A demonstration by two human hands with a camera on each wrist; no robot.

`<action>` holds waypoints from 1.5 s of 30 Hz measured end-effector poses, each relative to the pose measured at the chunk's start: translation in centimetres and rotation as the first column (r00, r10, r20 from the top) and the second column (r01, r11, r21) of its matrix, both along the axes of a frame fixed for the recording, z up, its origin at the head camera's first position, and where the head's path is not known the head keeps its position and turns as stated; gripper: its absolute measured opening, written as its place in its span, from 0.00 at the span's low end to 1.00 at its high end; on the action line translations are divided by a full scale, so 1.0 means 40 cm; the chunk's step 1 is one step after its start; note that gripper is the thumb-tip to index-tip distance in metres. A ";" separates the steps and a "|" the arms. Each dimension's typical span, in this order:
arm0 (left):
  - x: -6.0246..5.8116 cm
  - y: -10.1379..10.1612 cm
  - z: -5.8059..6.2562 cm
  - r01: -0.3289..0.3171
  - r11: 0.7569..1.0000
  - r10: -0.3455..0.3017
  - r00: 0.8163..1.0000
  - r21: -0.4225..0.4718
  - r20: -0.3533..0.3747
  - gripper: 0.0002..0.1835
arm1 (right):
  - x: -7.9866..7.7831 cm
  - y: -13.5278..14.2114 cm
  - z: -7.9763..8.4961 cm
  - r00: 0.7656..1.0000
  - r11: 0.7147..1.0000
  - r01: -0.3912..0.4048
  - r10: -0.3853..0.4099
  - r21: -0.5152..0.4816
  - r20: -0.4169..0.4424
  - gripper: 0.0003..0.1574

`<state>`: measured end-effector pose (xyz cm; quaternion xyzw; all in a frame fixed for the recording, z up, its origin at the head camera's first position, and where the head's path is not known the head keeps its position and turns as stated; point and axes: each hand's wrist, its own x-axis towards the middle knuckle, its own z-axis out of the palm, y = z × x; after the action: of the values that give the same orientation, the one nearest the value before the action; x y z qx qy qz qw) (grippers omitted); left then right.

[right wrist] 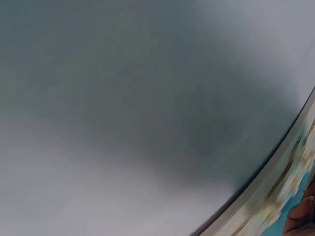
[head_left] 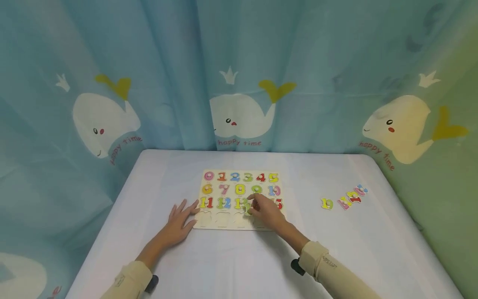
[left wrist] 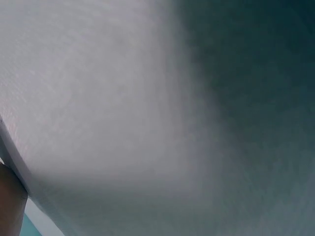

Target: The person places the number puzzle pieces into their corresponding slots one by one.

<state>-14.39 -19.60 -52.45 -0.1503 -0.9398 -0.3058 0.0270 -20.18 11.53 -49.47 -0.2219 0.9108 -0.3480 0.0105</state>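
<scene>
A wooden number puzzle board (head_left: 216, 227) lies on the table, with colourful knobbed numbers in its upper rows and bare recesses along its bottom row. My left hand (head_left: 179, 224) rests at the board's left edge, fingers spread. My right hand (head_left: 267, 211) is over the board's lower right part and pinches a green number piece (head_left: 247, 208) between thumb and fingers, beside the 13. The hand covers much of that piece and part of the row behind it. In the right wrist view, the fingers (right wrist: 299, 216) show at the lower right corner, by the board's edge.
To the right on the white table (head_left: 239, 265) lies a loose green and yellow number piece (head_left: 327, 204). Beyond it, several more pieces overlap, among them a pink one (head_left: 344, 202) and a blue and pink one (head_left: 360, 190). A whale-print curtain (head_left: 171, 83) hangs behind the table.
</scene>
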 end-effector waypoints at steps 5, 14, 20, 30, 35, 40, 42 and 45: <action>-0.004 0.005 0.010 0.011 1.000 -0.011 1.000 0.005 0.024 0.20 | 0.016 -0.095 -0.003 0.996 0.996 -0.090 0.091 -0.008 0.015 0.20; -0.006 0.000 0.008 0.034 0.999 -0.035 0.999 0.011 0.034 0.19 | 0.036 -0.215 -0.004 0.984 0.984 -0.176 0.175 0.018 0.031 0.20; -0.014 -0.004 0.000 0.036 0.999 -0.036 0.999 -0.001 0.032 0.19 | 0.040 -0.263 -0.025 0.985 0.989 -0.148 0.144 0.031 0.092 0.21; -0.012 -0.007 -0.009 0.024 1.000 -0.023 0.999 -0.003 0.038 0.21 | 0.046 -0.314 -0.039 0.986 0.995 -0.088 0.094 -0.049 0.135 0.22; -0.010 -0.006 -0.013 0.034 0.999 -0.034 0.999 0.016 -0.003 0.21 | 0.045 -0.325 -0.042 0.992 0.995 -0.089 0.094 -0.049 0.089 0.22; -0.008 -0.008 -0.009 0.034 0.999 -0.035 0.999 0.020 0.016 0.21 | 0.047 -0.333 -0.040 0.992 0.995 -0.069 0.076 -0.065 0.103 0.22; -0.009 -0.008 -0.007 0.033 0.999 -0.034 0.999 0.012 0.025 0.21 | 0.047 -0.335 -0.039 0.991 0.995 -0.063 0.071 -0.074 0.115 0.22; -0.012 -0.005 -0.005 0.037 0.999 -0.037 0.999 0.003 0.027 0.22 | 0.044 -0.336 -0.039 0.991 0.995 -0.055 0.065 -0.083 0.121 0.21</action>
<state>-14.88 -19.79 -52.64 -0.1634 -0.9367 -0.3094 0.0090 -18.42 -1.89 -51.03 -0.2275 0.8868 -0.3964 0.0685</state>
